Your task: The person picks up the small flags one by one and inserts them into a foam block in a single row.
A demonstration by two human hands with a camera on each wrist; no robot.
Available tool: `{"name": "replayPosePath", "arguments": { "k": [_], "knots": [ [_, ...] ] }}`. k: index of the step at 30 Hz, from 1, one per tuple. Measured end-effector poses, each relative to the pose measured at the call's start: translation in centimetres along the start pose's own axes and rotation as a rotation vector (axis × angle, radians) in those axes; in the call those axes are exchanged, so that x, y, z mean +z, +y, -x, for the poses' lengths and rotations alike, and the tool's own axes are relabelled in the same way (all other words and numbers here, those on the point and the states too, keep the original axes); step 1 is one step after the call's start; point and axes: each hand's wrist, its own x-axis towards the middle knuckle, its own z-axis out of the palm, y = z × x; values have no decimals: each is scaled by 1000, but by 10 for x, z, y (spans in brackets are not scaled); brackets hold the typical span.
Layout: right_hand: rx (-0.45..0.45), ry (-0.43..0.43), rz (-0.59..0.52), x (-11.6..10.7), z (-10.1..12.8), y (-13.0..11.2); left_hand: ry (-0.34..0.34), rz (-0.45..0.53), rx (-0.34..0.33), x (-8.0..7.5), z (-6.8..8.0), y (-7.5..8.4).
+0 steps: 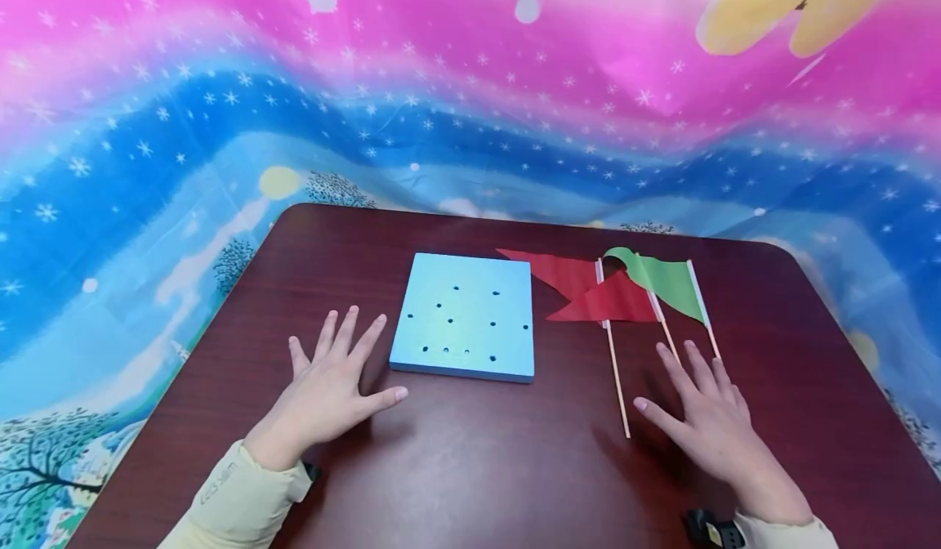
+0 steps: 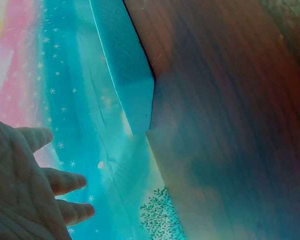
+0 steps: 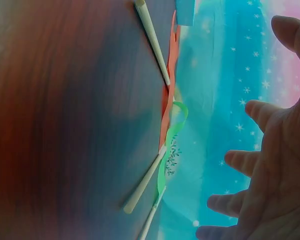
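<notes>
A light-blue square board with several small holes lies flat on the table; its edge shows in the left wrist view. To its right lie a red swallowtail flag, another red flag overlapping it, and a green flag with a curled tip, all on thin wooden sticks. My left hand, fingers spread, hovers left of the board and holds nothing. The right hand hovers at the near ends of the sticks, fingers spread, covering the lower parts of two; its palm is bare.
The dark reddish-brown wooden table has rounded far corners. Behind it hangs a pink and blue cloth printed with snowflakes and trees. Pale sleeves and dark wrist straps show near the bottom of the head view.
</notes>
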Motion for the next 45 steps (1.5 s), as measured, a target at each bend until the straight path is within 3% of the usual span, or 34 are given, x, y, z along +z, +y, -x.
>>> {"name": "replayPosePath", "arguments": {
  "k": [22,34,41,45],
  "knots": [
    [-35,-35,17,9,-15,-8,-20,21,-39,10,9,-2],
    [-45,-40,46,7,-25,-10,-61,73,-66,6,-1,-3],
    [-109,-84,57,9,-34,-11,-77,84,-58,3,-8,0],
    [-126,-55,79,13,-39,-13,-96,60,-63,3,-10,1]
  ]
}}
